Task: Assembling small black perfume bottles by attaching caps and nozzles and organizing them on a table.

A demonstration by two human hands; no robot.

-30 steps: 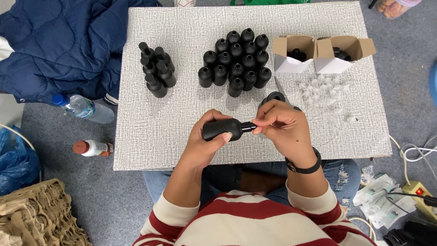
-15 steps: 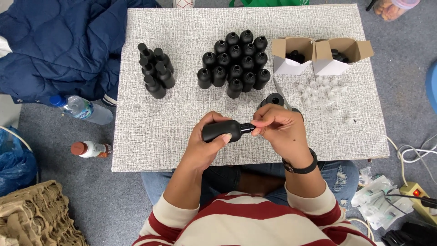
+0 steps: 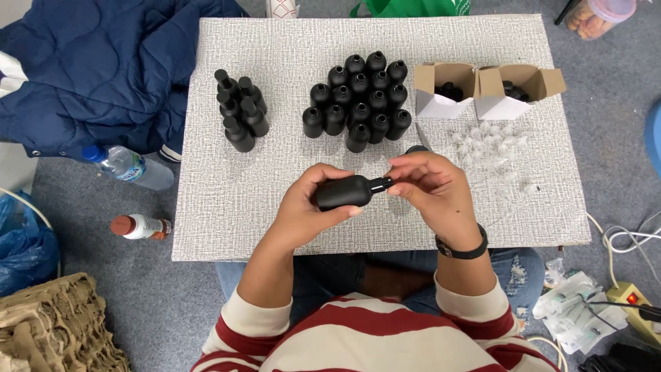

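Left hand [image 3: 303,207] grips a small matte-black plastic bottle [image 3: 343,193] sideways above the grey textured counter [image 3: 227,207] near its front edge, right hand [image 3: 434,189] fingers [image 3: 399,186] pinching its neck; w/ cap-fitting apparently underway, next move prob. needs steady alignment.

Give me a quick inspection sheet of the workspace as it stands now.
Surface: grey textured table.
Job's things: black bottle lying sideways in the left hand; right hand at its neck.
Clutter: big bottle cluster, small cluster, two open boxes, clear small parts.
Grippers: both hands closed on the bottle.
Cables: white cords and power strip, right floor.
Surroundings: blue jacket, water bottle, brown-capped bottle.
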